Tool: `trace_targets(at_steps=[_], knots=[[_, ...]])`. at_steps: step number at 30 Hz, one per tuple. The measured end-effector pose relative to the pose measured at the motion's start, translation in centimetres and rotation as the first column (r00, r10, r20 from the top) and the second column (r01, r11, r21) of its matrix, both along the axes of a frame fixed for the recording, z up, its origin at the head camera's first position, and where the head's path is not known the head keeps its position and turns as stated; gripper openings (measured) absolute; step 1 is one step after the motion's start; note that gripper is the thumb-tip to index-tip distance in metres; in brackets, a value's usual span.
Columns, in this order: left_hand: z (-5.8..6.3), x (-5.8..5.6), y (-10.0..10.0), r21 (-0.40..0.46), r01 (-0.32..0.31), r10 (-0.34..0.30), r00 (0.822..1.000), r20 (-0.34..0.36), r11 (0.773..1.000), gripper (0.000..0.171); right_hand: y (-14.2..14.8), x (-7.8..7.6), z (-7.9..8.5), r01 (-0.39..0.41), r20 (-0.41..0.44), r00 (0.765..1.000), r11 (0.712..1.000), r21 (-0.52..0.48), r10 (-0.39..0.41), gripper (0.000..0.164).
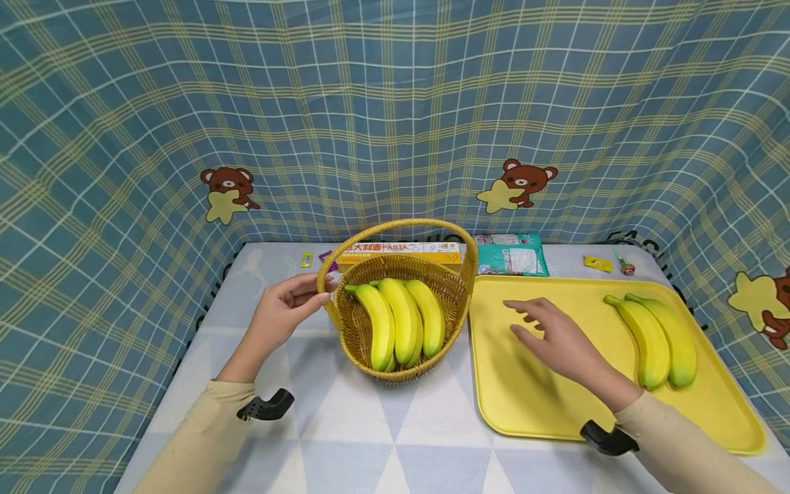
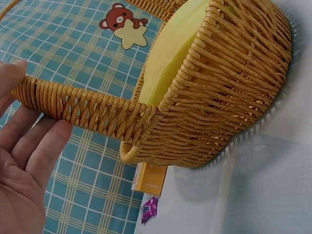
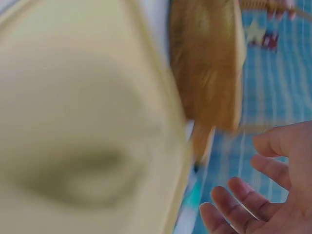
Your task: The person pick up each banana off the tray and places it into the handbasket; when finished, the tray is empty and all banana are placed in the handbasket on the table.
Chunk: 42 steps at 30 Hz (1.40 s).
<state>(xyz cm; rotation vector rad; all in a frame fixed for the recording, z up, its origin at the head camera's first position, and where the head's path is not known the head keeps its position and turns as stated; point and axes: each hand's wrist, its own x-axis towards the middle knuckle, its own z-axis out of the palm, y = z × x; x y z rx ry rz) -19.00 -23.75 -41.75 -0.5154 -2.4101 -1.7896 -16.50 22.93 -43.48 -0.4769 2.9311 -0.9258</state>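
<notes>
A wicker basket (image 1: 364, 358) with a tall arched handle (image 1: 395, 225) holds several bananas (image 1: 395, 319), lying side by side with their stems toward the back. My left hand (image 1: 285, 307) pinches the handle's left side; in the left wrist view the thumb and fingers lie on opposite sides of the handle (image 2: 87, 105). Over the left part of a yellow tray (image 1: 518, 418) hovers my right hand (image 1: 558, 339), its fingers loosely spread and holding nothing. Two bananas (image 1: 654, 339) lie on the tray's right side. The right wrist view is blurred.
Behind the basket lie a pasta box (image 1: 401, 255) and a teal packet (image 1: 512, 255). A small yellow-green wrapper (image 1: 306, 259) and a purple one (image 1: 328, 261) are at back left. Another yellow wrapper (image 1: 597, 263) and a lollipop (image 1: 626, 266) sit behind the tray. Plaid cloth (image 1: 395, 137) surrounds the table.
</notes>
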Motion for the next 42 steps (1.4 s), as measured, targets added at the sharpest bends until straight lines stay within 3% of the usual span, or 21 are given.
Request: trace_targets(at_steps=[9, 14, 18, 25, 31, 36, 42], knots=[[-0.1, 0.1, -0.2, -0.006, -0.007, 0.007, 1.0, -0.002, 1.0, 0.032, 10.3, 0.3, -1.5, 0.129, 0.03, 0.991, 0.989, 0.078, -0.132, 0.062], [-0.2, 0.0, -0.3, -0.009, -0.016, 0.016, 1.0, -0.005, 1.0, 0.031, 15.0, 0.1, -2.5, 0.239, -0.004, 0.97, 0.955, 0.174, -0.242, 0.066], [-0.2, 0.0, -0.2, -0.004, -0.007, 0.007, 1.0, -0.007, 1.0, 0.03, 17.3, 0.2, -2.9, 0.278, 0.037, 0.955, 0.933, 0.227, -0.294, 0.071], [-0.2, 0.1, -0.1, -0.008, -0.007, 0.007, 1.0, -0.005, 1.0, 0.031, 18.1, -0.1, -3.0, 0.233, 0.17, 0.942, 0.928, 0.291, -0.29, 0.078], [-0.1, 0.1, -0.1, -0.007, -0.009, 0.009, 1.0, -0.003, 1.0, 0.032, 18.0, -0.2, -2.8, 0.231, 0.223, 0.926, 0.923, 0.306, -0.306, 0.085], [0.0, 0.1, 0.0, -0.004, -0.006, 0.006, 1.0, -0.006, 1.0, 0.031, 17.2, 0.0, -2.2, 0.217, 0.225, 0.933, 0.936, 0.277, -0.282, 0.083], [0.1, 0.0, 0.2, -0.008, -0.011, 0.011, 1.0, -0.001, 1.0, 0.031, 15.1, 0.6, -0.4, 0.137, 0.203, 0.964, 0.974, 0.178, -0.173, 0.075]])
